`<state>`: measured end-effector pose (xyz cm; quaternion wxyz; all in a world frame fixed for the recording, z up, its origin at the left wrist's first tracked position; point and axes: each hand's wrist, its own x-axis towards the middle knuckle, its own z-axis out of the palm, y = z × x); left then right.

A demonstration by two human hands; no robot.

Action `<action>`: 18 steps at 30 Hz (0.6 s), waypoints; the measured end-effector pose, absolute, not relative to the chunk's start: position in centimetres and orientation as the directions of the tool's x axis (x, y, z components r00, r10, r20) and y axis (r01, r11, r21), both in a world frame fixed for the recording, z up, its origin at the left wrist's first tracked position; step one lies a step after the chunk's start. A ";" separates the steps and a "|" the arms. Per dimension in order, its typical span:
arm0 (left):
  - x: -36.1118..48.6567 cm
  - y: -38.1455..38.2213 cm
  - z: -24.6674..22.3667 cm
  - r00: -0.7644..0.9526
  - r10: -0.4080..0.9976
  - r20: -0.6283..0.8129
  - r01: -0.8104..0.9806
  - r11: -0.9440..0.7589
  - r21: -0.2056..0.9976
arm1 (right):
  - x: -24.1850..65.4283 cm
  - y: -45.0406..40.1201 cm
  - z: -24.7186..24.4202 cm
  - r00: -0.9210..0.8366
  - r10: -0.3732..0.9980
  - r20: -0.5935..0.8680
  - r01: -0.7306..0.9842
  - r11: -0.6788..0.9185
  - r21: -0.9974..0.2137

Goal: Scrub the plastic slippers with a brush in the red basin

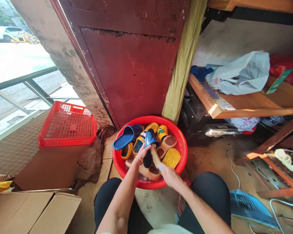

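In the head view a red basin point(183, 156) stands between my knees, full of slippers and clogs. My left hand point(142, 153) grips a blue slipper point(150, 138) with a dark sole, tilted above the pile. A tan, wooden-looking brush point(155, 156) is in my closed right hand point(168, 175), its far end at the slipper's opening; its bristles are hidden. Around them lie another blue slipper point(127, 136), a yellow clog point(162, 131), an upturned yellow sole point(172, 158) and several tan clogs, including a perforated one point(170, 141).
A red plastic crate point(68, 125) sits to the left, beside a brown cloth point(89, 162). Cardboard boxes point(26, 211) lie at the lower left. Behind the basin is a dark red door point(132, 71). On the right are a wooden shelf point(249, 104) and a blue fan point(251, 204).
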<state>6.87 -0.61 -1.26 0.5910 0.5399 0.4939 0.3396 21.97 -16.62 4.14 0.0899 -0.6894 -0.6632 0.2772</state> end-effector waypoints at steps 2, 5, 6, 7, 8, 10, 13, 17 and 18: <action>7.1 -1.7 -0.7 0.299 0.947 -0.118 0.151 0.075 0.986 | 21.9 -14.3 4.9 0.010 0.974 -0.228 0.847 -0.129 -0.516; 6.5 -2.2 0.2 0.265 0.962 0.071 0.221 -0.132 0.966 | 22.0 -13.3 5.3 -0.002 0.979 -0.203 0.821 -0.115 -0.560; 5.9 -1.9 0.7 0.236 0.964 0.122 0.262 -0.184 0.947 | 22.1 -13.9 5.2 -0.048 0.979 -0.200 0.808 -0.079 -0.583; 5.0 -1.3 1.2 0.206 0.966 0.157 0.311 -0.217 0.925 | 22.3 -14.8 5.0 -0.110 0.974 -0.200 0.791 -0.036 -0.611; 4.0 -0.5 1.9 0.170 0.969 0.176 0.373 -0.229 0.899 | 22.6 -15.9 4.8 -0.173 0.964 -0.201 0.768 0.005 -0.640; 1.6 1.3 3.5 0.126 0.981 0.148 0.508 -0.192 0.840 | 24.1 -17.9 4.6 -0.223 0.953 -0.205 0.721 0.020 -0.692; -1.1 3.7 6.1 -0.028 0.992 0.126 0.758 -0.061 0.649 | 27.6 -18.8 4.6 -0.018 0.971 -0.237 0.662 -0.166 -0.731; 0.6 3.2 7.5 0.015 0.934 0.356 0.873 -0.186 0.450 | 32.2 -16.8 4.5 0.219 0.925 -0.310 0.498 -0.379 -0.780; 2.2 2.3 6.9 0.122 0.927 0.355 0.857 -0.279 0.433 | 33.0 -16.1 4.2 0.223 0.924 -0.311 0.458 -0.381 -0.803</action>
